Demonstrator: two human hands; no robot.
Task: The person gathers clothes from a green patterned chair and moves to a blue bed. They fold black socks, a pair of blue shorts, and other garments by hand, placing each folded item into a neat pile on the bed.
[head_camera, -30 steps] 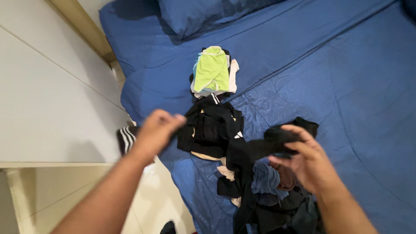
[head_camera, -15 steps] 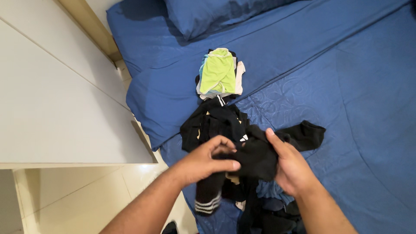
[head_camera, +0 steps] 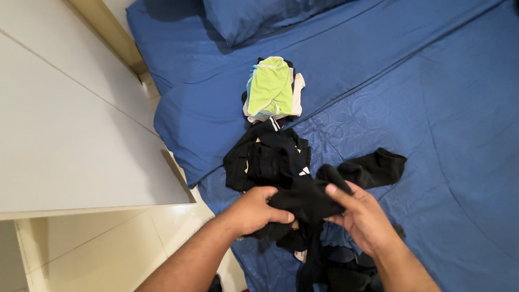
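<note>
Between hands (head_camera: 311,213), seemingly bunched black sock (head_camera: 324,192)

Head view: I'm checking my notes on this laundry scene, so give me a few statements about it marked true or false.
1. Both hands grip a black sock. True: the left hand and right hand each hold part of it.
2. A lime-green garment tops a small stack on the bed. True.
3. The bed sheet is white. False: it is blue.
4. The pillow lies at the near end of the bed, under the hands. False: it lies at the far end, beyond the stack.
5. A pile of black clothes lies between the stack and the hands. True.
</note>
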